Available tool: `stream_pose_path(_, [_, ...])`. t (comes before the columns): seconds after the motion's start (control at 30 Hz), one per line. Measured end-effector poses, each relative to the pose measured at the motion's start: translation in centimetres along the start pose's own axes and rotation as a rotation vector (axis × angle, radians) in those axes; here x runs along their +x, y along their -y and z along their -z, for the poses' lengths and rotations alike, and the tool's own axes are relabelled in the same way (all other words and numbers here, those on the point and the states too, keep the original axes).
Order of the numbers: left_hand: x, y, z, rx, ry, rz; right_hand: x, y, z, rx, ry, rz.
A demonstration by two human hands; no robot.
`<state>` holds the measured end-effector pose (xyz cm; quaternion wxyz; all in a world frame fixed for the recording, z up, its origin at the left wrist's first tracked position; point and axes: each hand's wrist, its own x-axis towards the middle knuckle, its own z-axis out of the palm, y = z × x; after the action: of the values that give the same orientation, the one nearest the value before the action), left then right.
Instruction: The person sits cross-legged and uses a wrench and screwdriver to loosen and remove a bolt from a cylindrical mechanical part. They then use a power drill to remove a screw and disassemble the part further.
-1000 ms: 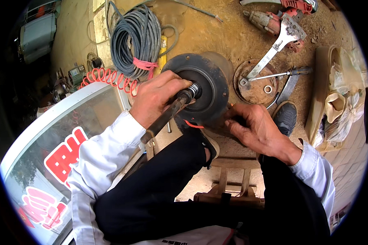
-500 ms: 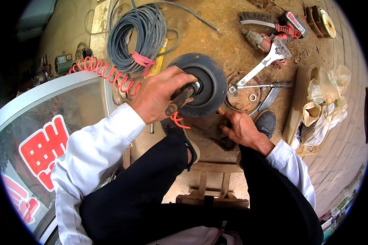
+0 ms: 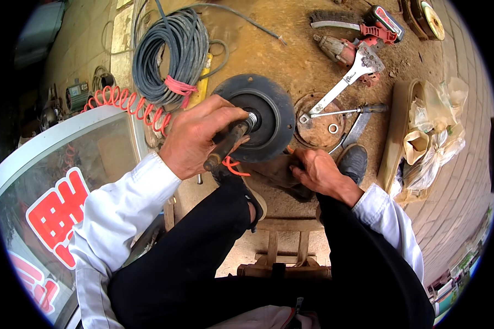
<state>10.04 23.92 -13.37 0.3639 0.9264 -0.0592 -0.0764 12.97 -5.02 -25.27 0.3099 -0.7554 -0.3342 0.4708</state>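
A round black flanged disc (image 3: 277, 101) with bolt holes near its rim lies in front of me, tilted. From its middle a worn brown metal shaft (image 3: 225, 147) sticks up toward me, with a bright threaded-looking ring at its base. My left hand (image 3: 203, 134) is closed around this shaft, thumb and fingers near the disc's centre. Beside the disc's lower right edge, my right hand (image 3: 325, 174) has its fingers curled in. A small orange bit shows at its fingertips, but what it holds is hidden. Dark cloth-like material (image 3: 280, 174) lies under the disc and beside this hand.
A rusty round plate (image 3: 313, 131) bears a metal ring (image 3: 333, 128), a screwdriver (image 3: 374, 108) and a white-handled tool (image 3: 343, 82). Beyond are a red power tool (image 3: 343, 52), a wire brush (image 3: 335, 21) and coiled cable (image 3: 170, 55). A glazed frame (image 3: 66, 137) stands left, a bag-filled box (image 3: 403, 137) right.
The shaft's free end has swung slightly left and toward me, with my left hand moving along. My right hand stays in nearly the same place. The whole view has shifted a little.
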Motion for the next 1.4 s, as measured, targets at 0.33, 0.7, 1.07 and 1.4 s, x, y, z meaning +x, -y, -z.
stream_pose_path(0.33, [0.7,-0.7,0.3,0.022,0.032,0.050,-0.2,-0.7,-0.2,0.000,-0.028,0.018])
stream_pose_path(0.7, [0.2,-1.0,0.1,0.119,0.010,-0.038,-1.0,-1.2,-0.5,0.005,-0.041,0.030])
stream_pose_path(1.07, [-5.0,-10.7,14.7,0.382,-0.152,0.239,-8.2,5.9,14.0,-0.115,-0.384,0.147])
stream_pose_path(1.4, [-18.5,-29.1,15.1,0.298,-0.388,-0.002,-24.0,27.4,21.6,-0.081,-0.676,0.296])
